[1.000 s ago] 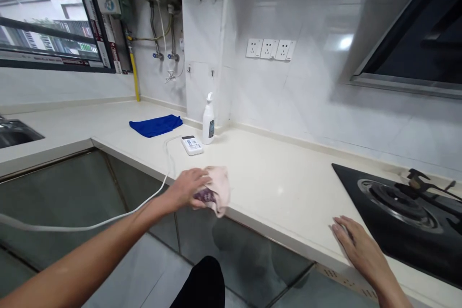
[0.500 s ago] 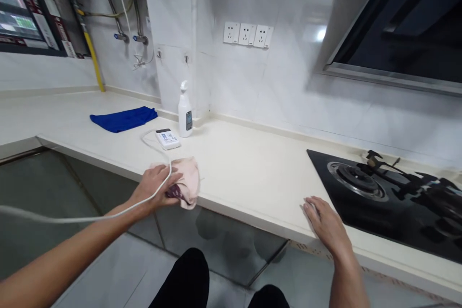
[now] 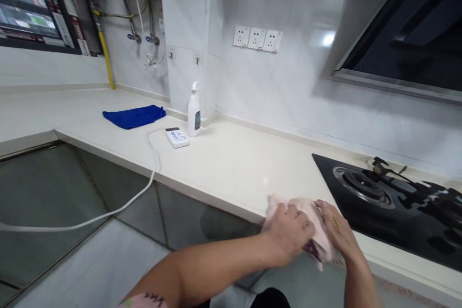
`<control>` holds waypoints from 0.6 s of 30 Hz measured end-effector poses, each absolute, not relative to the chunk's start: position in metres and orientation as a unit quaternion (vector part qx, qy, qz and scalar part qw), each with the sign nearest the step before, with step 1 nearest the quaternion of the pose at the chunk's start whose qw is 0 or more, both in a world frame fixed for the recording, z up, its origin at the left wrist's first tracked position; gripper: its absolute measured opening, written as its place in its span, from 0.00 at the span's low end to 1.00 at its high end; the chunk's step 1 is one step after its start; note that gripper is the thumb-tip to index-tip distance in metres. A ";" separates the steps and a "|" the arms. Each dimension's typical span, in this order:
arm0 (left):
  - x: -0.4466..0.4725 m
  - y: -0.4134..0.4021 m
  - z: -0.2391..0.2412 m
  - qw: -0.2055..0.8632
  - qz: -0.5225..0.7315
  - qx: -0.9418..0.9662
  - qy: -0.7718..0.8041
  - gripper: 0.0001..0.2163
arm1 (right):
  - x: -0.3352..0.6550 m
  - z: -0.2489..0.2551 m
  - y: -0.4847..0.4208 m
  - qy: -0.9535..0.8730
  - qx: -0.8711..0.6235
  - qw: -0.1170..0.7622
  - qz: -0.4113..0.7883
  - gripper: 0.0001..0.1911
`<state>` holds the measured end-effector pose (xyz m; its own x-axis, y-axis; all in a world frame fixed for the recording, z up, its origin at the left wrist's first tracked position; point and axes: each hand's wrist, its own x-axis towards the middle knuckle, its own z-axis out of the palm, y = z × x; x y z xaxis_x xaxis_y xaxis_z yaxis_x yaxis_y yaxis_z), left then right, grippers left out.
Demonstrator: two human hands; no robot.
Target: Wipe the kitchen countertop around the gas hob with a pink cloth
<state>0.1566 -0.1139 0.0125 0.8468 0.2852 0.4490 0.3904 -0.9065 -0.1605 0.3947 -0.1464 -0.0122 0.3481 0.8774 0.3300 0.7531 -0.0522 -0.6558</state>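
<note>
A pale pink cloth (image 3: 306, 206) with a dark purple patch lies bunched at the counter's front edge, left of the stove, part of it hanging over. My left hand (image 3: 290, 231) is on top of it, fingers curled into the fabric. Against the cloth's right side rests my right hand (image 3: 337, 228), its fingers stretched out and its thumb hidden. The cream countertop (image 3: 238, 163) runs beneath both hands.
A black gas hob (image 3: 346, 207) is at right under a range hood (image 3: 404, 82). Farther left stand a white spray bottle (image 3: 194, 113) and a white device (image 3: 176, 138), whose cable (image 3: 122, 208) hangs over the edge. A blue cloth (image 3: 133, 117) lies beyond.
My left hand has moved right along the counter edge with the pink cloth, from near the white device to my right hand. The right hand stays nearly in place, now touching the cloth.
</note>
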 end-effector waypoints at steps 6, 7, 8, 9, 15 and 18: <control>0.162 -0.109 -0.001 0.128 -0.251 -0.950 -0.133 0.21 | 0.403 -0.016 -0.146 -0.555 -0.719 0.404 0.112 0.38; 0.149 -0.103 -0.002 0.124 -0.255 -0.950 -0.131 0.20 | 0.402 -0.016 -0.146 -0.562 -0.715 0.402 0.104 0.37; 0.133 -0.097 -0.003 0.120 -0.261 -0.948 -0.137 0.19 | 0.402 -0.017 -0.146 -0.569 -0.712 0.400 0.097 0.37; 0.115 -0.090 -0.004 0.116 -0.266 -0.945 -0.150 0.18 | 0.401 -0.017 -0.146 -0.574 -0.710 0.397 0.092 0.36; -0.022 -0.041 -0.001 0.117 -0.289 -0.904 -0.291 0.21 | 0.397 -0.017 -0.148 -0.578 -0.710 0.392 0.092 0.37; -0.097 -0.016 0.008 0.127 -0.276 -0.876 -0.375 0.19 | 0.396 -0.016 -0.148 -0.581 -0.707 0.392 0.092 0.35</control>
<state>-0.0966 -0.0157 0.0082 0.5666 0.5861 0.5792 0.7264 -0.6871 -0.0152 0.3955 -0.1485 -0.0160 0.3080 0.8941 0.3252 0.7495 -0.0175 -0.6617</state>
